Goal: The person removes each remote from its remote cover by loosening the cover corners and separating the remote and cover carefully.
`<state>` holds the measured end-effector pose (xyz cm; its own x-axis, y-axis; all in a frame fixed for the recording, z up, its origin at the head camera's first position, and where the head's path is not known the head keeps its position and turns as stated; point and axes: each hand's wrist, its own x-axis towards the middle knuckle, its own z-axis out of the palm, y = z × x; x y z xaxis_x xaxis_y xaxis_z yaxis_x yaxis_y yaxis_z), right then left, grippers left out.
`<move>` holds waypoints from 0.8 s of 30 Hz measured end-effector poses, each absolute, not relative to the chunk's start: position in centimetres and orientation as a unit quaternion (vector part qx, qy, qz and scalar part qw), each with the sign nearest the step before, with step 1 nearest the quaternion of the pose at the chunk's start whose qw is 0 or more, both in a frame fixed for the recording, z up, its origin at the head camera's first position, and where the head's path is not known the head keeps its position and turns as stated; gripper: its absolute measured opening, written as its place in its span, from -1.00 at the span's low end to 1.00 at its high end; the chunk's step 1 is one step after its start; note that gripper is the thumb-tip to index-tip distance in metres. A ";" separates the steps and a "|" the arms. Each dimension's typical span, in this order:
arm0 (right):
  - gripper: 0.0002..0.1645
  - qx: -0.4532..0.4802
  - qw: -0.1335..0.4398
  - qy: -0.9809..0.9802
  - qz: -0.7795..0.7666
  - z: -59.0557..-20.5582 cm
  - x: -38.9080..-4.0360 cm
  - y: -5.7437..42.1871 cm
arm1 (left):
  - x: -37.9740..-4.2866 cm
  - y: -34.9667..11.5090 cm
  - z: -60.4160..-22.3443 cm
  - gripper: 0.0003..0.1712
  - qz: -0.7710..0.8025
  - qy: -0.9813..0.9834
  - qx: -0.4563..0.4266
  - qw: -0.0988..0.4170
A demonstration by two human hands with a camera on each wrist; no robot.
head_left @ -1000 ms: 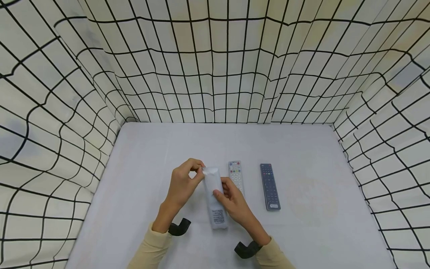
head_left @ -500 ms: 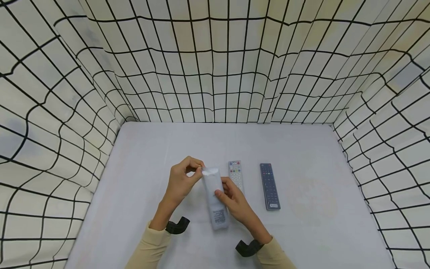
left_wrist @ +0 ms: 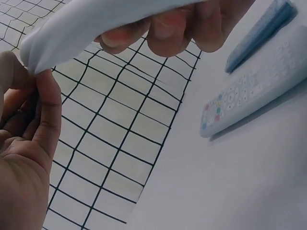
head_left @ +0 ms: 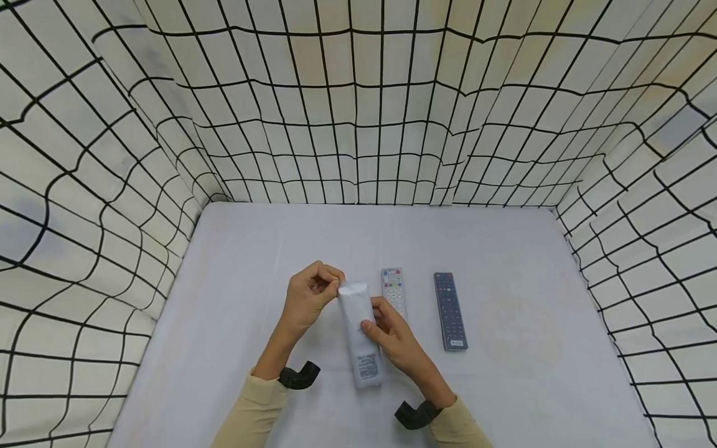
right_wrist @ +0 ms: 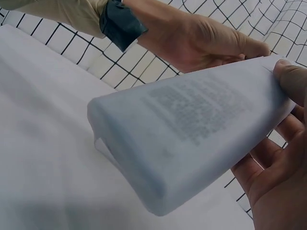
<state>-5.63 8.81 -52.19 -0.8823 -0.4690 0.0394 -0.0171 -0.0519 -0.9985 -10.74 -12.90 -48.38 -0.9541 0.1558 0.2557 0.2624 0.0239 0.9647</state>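
A white remote control [head_left: 354, 339] in a thin, cloudy plastic sleeve is held over the table, its back with a block of grey print facing up. My left hand [head_left: 305, 302] pinches the sleeve's far left corner between thumb and fingertips; the left wrist view shows the film gathered at that pinch. Halfway along, my right hand [head_left: 398, 342] grips the remote's right side, thumb on top and fingers beneath. In the right wrist view the near end of the sleeve [right_wrist: 129, 158] has a loose fold of film.
Just right of the held remote lies a white remote [head_left: 393, 289] with coloured buttons, partly covered by the right hand. Farther right is a dark blue remote [head_left: 450, 311]. White cloth covers the table [head_left: 521, 267], and black-lined grid walls [head_left: 358, 124] surround it on three sides.
The held remote has shifted slightly toward me and to the right, along with the right hand. The left hand's fingers stay at the corner, curled a little more. The two remotes lying down have not moved.
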 end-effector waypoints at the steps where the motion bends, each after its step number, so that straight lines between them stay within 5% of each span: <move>1: -0.55 -0.183 0.162 0.667 -0.704 -52.1 -5.6 8.8 | -10.8 -12.9 -48.5 -0.89 -0.690 -0.709 -0.143 0.032; 15: -0.53 -0.168 0.175 0.641 -0.728 -52.3 -5.5 9.2 | -11.3 -12.1 -49.9 -0.92 -0.720 -0.676 -0.157 0.011; 24: -0.56 -0.160 0.179 0.641 -0.729 -52.7 -5.3 9.5 | -10.7 -11.7 -50.2 -0.76 -0.733 -0.663 -0.153 -0.011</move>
<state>-5.34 9.48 -52.65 -0.8846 -0.4664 0.0047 0.0556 -0.1154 -0.9918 -10.74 -11.74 -50.24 -0.9528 0.2187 0.2107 0.1877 -0.1215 0.9747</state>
